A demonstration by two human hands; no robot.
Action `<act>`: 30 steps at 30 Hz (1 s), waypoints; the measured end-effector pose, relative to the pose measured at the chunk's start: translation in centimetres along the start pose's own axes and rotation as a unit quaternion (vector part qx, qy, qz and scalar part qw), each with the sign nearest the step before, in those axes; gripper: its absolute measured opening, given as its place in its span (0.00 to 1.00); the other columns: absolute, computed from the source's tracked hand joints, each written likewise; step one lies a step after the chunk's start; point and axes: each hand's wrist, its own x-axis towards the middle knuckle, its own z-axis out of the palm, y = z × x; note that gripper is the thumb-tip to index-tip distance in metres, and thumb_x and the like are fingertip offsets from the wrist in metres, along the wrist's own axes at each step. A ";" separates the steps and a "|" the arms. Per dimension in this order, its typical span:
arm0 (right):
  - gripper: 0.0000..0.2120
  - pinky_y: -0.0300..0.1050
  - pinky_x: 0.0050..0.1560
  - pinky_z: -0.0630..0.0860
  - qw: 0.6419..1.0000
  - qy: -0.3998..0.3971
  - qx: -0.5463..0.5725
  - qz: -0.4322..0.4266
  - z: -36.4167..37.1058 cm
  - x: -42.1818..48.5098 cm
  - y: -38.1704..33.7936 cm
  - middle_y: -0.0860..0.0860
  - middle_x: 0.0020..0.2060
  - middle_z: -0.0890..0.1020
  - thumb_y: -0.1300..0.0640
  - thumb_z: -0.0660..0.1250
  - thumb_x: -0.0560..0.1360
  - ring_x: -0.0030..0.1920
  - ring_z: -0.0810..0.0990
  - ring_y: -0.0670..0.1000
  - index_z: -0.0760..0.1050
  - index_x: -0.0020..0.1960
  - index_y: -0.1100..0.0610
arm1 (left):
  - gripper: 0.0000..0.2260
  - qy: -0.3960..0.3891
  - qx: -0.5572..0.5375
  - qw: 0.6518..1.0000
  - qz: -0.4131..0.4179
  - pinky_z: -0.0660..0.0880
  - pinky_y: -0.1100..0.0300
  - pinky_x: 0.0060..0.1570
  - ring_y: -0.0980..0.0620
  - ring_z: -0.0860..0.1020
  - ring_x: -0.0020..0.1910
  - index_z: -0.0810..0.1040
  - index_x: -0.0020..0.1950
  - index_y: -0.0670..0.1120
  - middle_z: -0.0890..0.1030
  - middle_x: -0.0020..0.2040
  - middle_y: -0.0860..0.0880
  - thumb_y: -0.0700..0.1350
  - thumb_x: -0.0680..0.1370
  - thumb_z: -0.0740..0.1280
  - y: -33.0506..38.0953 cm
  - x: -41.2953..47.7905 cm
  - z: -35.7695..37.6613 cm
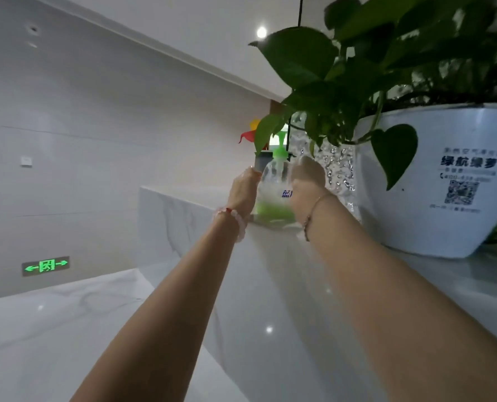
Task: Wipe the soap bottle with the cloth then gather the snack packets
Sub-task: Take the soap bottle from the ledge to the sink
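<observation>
Both bare arms reach forward and up over a glossy white marble-patterned counter (pixel 270 329) toward a clear plastic soap bottle with a green pump top and a band of green liquid at its base (pixel 273 195). The bottle stands upright on the raised back ledge of the counter, just left of a large white ceramic plant pot printed with dark text and a QR code (pixel 444 181); the pot's broad green heart-shaped leaves (pixel 299 59) hang over the bottle's pump. The left hand (pixel 245 190), with a pale pink bead bracelet (pixel 232 217) at the wrist, lies against the bottle's left side, fingers curled toward it. The right hand (pixel 306 184), wearing a thin chain bracelet (pixel 314 210), covers the bottle's right side; it is blurred, so I cannot tell whether its fingers close on the bottle or hold anything. On the pale wall at the left glows a green exit sign with arrows (pixel 45 265), low near the counter edge.
</observation>
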 end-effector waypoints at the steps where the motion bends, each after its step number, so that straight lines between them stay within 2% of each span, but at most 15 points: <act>1: 0.18 0.48 0.63 0.68 1.000 -0.011 0.000 0.019 -0.1 0.5 0.3 0.65 0.65 0.72 0.63 0.49 0.80 0.66 0.71 0.61 0.66 0.65 0.72 | 0.15 -0.026 -0.017 0.999 -0.016 0.68 0.56 0.48 0.47 0.70 0.56 0.73 0.55 0.43 0.73 0.57 0.42 0.48 0.77 0.52 -0.2 0.1 -0.1; 3: 0.19 0.48 0.65 0.65 0.998 -0.017 0.034 0.049 0.1 1.3 1.3 0.66 0.68 0.68 0.63 0.46 0.81 0.68 0.68 0.61 0.61 0.68 0.72 | 0.22 -0.068 -0.025 0.996 -0.051 0.66 0.59 0.46 0.48 0.69 0.57 0.72 0.62 0.44 0.73 0.63 0.44 0.54 0.78 0.49 -0.4 0.6 -0.3; 5: 0.20 0.48 0.61 0.70 0.992 -0.035 0.101 0.062 0.7 1.6 2.2 0.66 0.63 0.71 0.60 0.43 0.81 0.61 0.73 0.59 0.63 0.67 0.68 | 0.27 -0.093 -0.023 0.992 -0.084 0.67 0.57 0.51 0.47 0.70 0.61 0.68 0.68 0.45 0.69 0.70 0.44 0.58 0.79 0.45 -0.5 1.1 -0.5; 6: 0.19 0.47 0.52 0.73 0.987 -0.046 0.135 0.077 0.9 1.5 2.3 0.64 0.53 0.75 0.57 0.43 0.81 0.50 0.76 0.55 0.67 0.62 0.64 | 0.28 -0.100 -0.022 0.990 -0.096 0.67 0.56 0.52 0.46 0.69 0.63 0.67 0.70 0.45 0.68 0.72 0.44 0.59 0.79 0.43 -0.4 1.1 -0.6; 7: 0.18 0.45 0.41 0.72 0.980 -0.045 0.164 0.108 1.1 1.3 2.5 0.59 0.41 0.74 0.55 0.43 0.81 0.39 0.73 0.52 0.69 0.51 0.61 | 0.29 -0.105 -0.022 0.989 -0.103 0.67 0.55 0.55 0.45 0.68 0.66 0.66 0.71 0.46 0.66 0.73 0.44 0.60 0.79 0.43 -0.3 1.0 -0.6; 9: 0.17 0.40 0.31 0.63 0.976 -0.051 0.159 0.139 1.1 1.5 2.6 0.54 0.32 0.66 0.54 0.44 0.80 0.31 0.66 0.49 0.64 0.38 0.58 | 0.29 -0.104 -0.020 0.990 -0.096 0.64 0.52 0.65 0.44 0.63 0.71 0.64 0.72 0.46 0.64 0.74 0.44 0.59 0.79 0.42 -0.1 0.7 -0.5; 11: 0.16 0.41 0.33 0.63 0.976 -0.068 0.154 0.136 1.0 1.5 2.8 0.55 0.33 0.67 0.52 0.44 0.79 0.32 0.67 0.50 0.65 0.41 0.58 | 0.28 -0.099 -0.021 0.992 -0.079 0.59 0.47 0.72 0.44 0.60 0.74 0.61 0.73 0.45 0.63 0.74 0.44 0.58 0.80 0.41 -0.1 0.5 -0.4; 14: 0.18 0.44 0.43 0.67 0.979 -0.073 0.135 0.136 1.2 1.6 3.2 0.58 0.44 0.71 0.52 0.42 0.79 0.44 0.71 0.52 0.68 0.52 0.60 | 0.31 -0.083 -0.020 0.993 -0.086 0.58 0.45 0.73 0.44 0.60 0.74 0.62 0.73 0.44 0.64 0.74 0.42 0.61 0.79 0.40 -0.1 0.3 -0.6; 17: 0.24 0.43 0.38 0.67 0.976 -0.080 0.145 0.139 1.3 1.7 3.3 0.56 0.38 0.71 0.53 0.43 0.79 0.37 0.71 0.51 0.68 0.63 0.65 | 0.33 -0.078 -0.018 0.993 -0.085 0.59 0.45 0.72 0.43 0.61 0.73 0.64 0.72 0.45 0.65 0.74 0.41 0.63 0.78 0.39 0.2 0.1 -0.7; 19: 0.23 0.40 0.34 0.67 0.974 -0.089 0.155 0.136 1.3 1.7 3.0 0.55 0.36 0.73 0.54 0.44 0.79 0.33 0.70 0.49 0.67 0.65 0.64 | 0.33 -0.072 -0.011 0.994 -0.081 0.58 0.44 0.72 0.43 0.60 0.74 0.64 0.72 0.45 0.65 0.74 0.41 0.63 0.78 0.39 0.5 -0.1 -0.8; 21: 0.22 0.40 0.34 0.67 0.972 -0.096 0.170 0.132 1.4 1.6 2.8 0.56 0.40 0.77 0.54 0.45 0.79 0.33 0.70 0.48 0.68 0.65 0.63 | 0.33 -0.066 -0.010 0.995 -0.073 0.57 0.43 0.73 0.44 0.58 0.75 0.63 0.73 0.44 0.63 0.74 0.41 0.62 0.78 0.39 0.7 -0.3 -1.0; 23: 0.19 0.41 0.36 0.68 0.965 -0.105 0.194 0.141 1.7 1.0 2.5 0.54 0.36 0.75 0.53 0.48 0.79 0.33 0.71 0.48 0.71 0.60 0.60 | 0.32 -0.062 -0.011 0.996 -0.065 0.55 0.43 0.73 0.44 0.56 0.75 0.61 0.73 0.44 0.61 0.75 0.41 0.62 0.78 0.40 1.1 -0.7 -1.4; 25: 0.14 0.46 0.45 0.73 0.961 -0.120 0.201 0.145 2.2 0.4 1.9 0.54 0.37 0.75 0.52 0.50 0.79 0.35 0.73 0.50 0.73 0.48 0.56 | 0.31 -0.048 -0.018 0.997 -0.058 0.54 0.43 0.73 0.44 0.55 0.75 0.61 0.73 0.43 0.60 0.76 0.42 0.61 0.79 0.41 1.7 -1.3 -2.1; 27: 0.13 0.52 0.54 0.75 0.959 -0.134 0.215 0.128 2.8 -0.2 0.9 0.55 0.40 0.77 0.51 0.52 0.78 0.42 0.76 0.54 0.73 0.46 0.55 | 0.30 -0.032 -0.034 0.997 -0.055 0.56 0.44 0.72 0.43 0.58 0.74 0.63 0.73 0.44 0.62 0.75 0.44 0.60 0.79 0.42 2.5 -2.0 -3.2; 30: 0.10 0.49 0.51 0.72 0.960 -0.152 0.219 0.081 3.7 -1.7 -0.8 0.53 0.34 0.73 0.53 0.51 0.78 0.40 0.73 0.53 0.68 0.42 0.55 | 0.28 -0.027 -0.053 0.997 -0.040 0.58 0.44 0.69 0.45 0.65 0.70 0.64 0.72 0.45 0.66 0.72 0.46 0.60 0.79 0.42 4.0 -3.7 -5.5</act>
